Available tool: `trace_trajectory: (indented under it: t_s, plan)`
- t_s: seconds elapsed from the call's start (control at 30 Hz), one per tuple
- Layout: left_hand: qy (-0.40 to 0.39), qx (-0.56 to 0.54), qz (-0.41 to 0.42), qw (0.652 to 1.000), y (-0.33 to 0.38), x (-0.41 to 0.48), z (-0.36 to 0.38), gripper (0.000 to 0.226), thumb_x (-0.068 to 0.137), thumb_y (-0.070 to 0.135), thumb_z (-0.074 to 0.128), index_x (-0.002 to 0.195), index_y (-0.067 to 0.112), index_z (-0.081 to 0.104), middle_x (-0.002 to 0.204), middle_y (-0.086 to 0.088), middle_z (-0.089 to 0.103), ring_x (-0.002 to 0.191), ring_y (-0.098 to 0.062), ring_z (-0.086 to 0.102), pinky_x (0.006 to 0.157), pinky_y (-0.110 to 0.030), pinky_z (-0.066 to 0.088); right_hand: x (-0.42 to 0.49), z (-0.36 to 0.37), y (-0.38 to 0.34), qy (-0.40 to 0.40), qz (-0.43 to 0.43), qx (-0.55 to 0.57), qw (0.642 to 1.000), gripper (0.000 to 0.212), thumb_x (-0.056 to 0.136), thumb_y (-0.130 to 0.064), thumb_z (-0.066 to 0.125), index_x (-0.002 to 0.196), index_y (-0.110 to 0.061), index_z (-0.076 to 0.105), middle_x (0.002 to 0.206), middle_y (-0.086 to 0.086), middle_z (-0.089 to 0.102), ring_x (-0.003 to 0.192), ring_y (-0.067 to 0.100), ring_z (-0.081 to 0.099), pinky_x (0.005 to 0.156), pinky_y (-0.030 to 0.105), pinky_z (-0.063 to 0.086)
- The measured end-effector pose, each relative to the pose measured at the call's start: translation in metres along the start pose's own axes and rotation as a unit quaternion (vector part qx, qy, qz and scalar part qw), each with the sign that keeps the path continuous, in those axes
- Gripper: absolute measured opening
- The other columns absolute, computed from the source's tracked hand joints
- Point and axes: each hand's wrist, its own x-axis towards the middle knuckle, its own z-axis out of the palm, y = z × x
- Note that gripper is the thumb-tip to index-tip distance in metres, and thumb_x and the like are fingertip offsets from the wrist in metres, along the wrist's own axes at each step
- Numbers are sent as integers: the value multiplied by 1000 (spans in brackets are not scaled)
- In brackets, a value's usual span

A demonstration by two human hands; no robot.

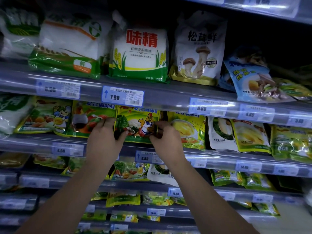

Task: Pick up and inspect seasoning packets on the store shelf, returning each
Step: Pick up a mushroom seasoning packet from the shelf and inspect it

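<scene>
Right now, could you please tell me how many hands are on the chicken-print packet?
2. The left hand grips the chicken-print packet at its lower left edge; the right hand pinches its lower right edge. No others show.

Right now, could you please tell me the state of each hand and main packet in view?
Chicken packet: upright in its row, held by both hands.
Left hand: grips the packet's left edge.
Right hand: pinches its right edge.
White MSG bag: standing upright.
Blue packet: tilted over the shelf rail.
</scene>
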Motion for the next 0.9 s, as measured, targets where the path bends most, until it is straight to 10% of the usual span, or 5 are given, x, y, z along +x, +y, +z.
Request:
trace_trajectory:
  t_s: [0.17,0.33,0.67,0.9]
  plan:
    - [5,-24,79,997,27,-10,0,43,81,13,76,123,10,67,124,-10,60,112,-34,57,96,-49,52,-16,-32,17,46,-5,39,998,32,92,-3,58,121,-12,68,113,3,74,98,15,70,86,24,57]
    - [-86,-130,136,978,92,-29,17,49,90,29,68,137,20,56,131,-1,59,116,-22,58,92,-34,49,-26,-74,55,157,5,30,987,24,90,-2,57,108,-14,67,103,3,70,90,16,67,78,35,59]
    - [-171,-195,-49,965,145,-9,71,100,70,55,82,146,9,37,127,-13,68,116,-33,63,88,-37,51,-30,-117,112,178,-46,-55,981,27,89,-8,53,113,-17,63,108,1,59,101,24,59,73,46,56]
    - [-202,-356,-159,898,144,-5,57,42,59,38,93,95,20,79,93,3,80,95,-19,73,87,-35,54,-26,-124,122,118,-65,-59,989,33,89,-5,55,118,-18,63,115,-1,59,112,21,53,80,43,57]
